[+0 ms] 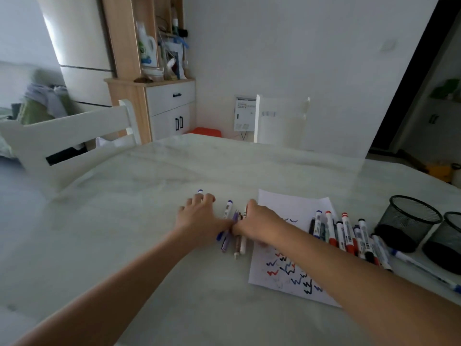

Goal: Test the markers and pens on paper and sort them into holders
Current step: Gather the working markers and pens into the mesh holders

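My left hand [197,217] lay spread flat over a blue-capped marker [200,191], I judge to keep it from rolling. My right hand [258,221] humped over the loose pens [236,245] between the two hands, probably herding them together; whether it pinched any, I couldn't tell. Right of that hand lay the scribbled paper [294,206] and the marker pile [346,233]. Beyond them stood the nearer mesh holder [406,221] and the farther mesh holder [449,242], neither showing a pen inside.
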